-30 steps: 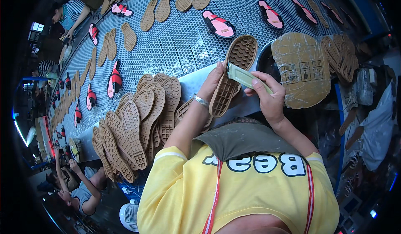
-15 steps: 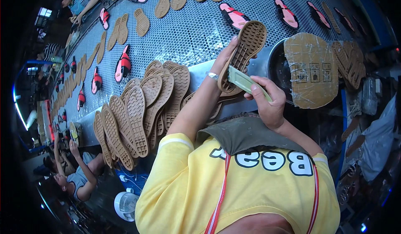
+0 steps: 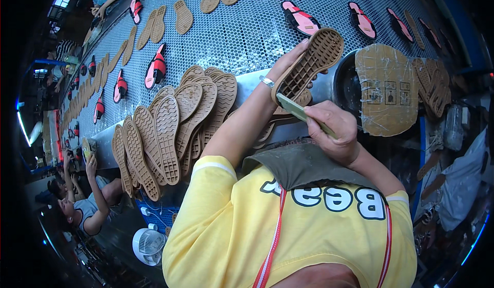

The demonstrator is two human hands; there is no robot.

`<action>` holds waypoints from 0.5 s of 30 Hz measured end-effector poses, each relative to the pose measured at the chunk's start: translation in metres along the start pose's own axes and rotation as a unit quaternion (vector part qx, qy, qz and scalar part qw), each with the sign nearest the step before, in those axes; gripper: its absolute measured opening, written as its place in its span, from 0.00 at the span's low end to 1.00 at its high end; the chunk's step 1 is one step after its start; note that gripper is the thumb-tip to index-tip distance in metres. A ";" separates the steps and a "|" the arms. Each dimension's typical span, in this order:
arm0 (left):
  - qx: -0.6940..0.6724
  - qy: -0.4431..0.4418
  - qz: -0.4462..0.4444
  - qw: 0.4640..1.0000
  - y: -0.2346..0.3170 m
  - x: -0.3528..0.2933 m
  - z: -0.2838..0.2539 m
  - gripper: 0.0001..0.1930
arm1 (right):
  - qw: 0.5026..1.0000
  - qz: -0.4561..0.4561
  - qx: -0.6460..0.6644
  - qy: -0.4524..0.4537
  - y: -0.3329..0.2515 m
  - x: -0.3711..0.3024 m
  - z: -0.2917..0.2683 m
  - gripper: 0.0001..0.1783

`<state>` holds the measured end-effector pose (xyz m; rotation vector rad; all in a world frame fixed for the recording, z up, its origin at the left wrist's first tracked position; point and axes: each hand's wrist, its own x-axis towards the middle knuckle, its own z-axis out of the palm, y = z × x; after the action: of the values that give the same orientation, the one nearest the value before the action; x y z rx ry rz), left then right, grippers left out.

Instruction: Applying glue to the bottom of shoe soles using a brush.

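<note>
My left hand [image 3: 287, 63] grips a brown shoe sole [image 3: 312, 61] from behind and holds it tilted, its ribbed grid side toward me. Several of its fingers are hidden behind the sole. My right hand [image 3: 335, 128] is closed around the flat pale green handle of a brush [image 3: 296, 108]. The brush end meets the lower rim of the held sole, and its bristles are hardly visible. Beneath my hands, more brown soles [image 3: 303, 100] lie partly covered on the metal edge. To the left of my left forearm stands a leaning pile of soles [image 3: 167, 139].
A blue-grey mesh surface [image 3: 226, 38] carries rows of soles and pink-and-black sandals [image 3: 362, 20]. At right, a taped cardboard piece [image 3: 387, 90] covers part of a dark round basin [image 3: 346, 85]. A white fan [image 3: 149, 246] stands lower left. Another person [image 3: 92, 211] works at far left.
The brush has slid down to the sole's lower rim, and its handle is tipped more edge-on. The sole has swung to the right. Pieces on the mesh appear slightly farther right.
</note>
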<state>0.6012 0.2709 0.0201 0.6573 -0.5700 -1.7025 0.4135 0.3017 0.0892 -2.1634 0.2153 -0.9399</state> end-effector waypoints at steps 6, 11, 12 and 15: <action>-0.043 0.012 -0.009 0.999 -0.001 -0.013 0.021 0.27 | 0.997 0.000 0.006 -0.082 -0.004 0.023 -0.028 0.14; -0.130 0.059 -0.074 0.987 -0.006 -0.021 0.040 0.25 | 0.985 -0.058 -0.025 -0.159 -0.007 0.044 -0.044 0.09; -0.130 0.059 -0.076 0.987 -0.003 -0.026 0.048 0.25 | 0.983 -0.061 -0.051 -0.168 -0.007 0.047 -0.048 0.08; 0.006 0.067 -0.063 0.996 0.003 -0.040 0.042 0.26 | 0.985 -0.039 -0.101 -0.131 0.005 0.052 -0.068 0.08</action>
<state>0.5817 0.3101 0.0575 0.8243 -0.4534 -1.7581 0.4049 0.2377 0.1450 -2.4723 0.1012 -0.6909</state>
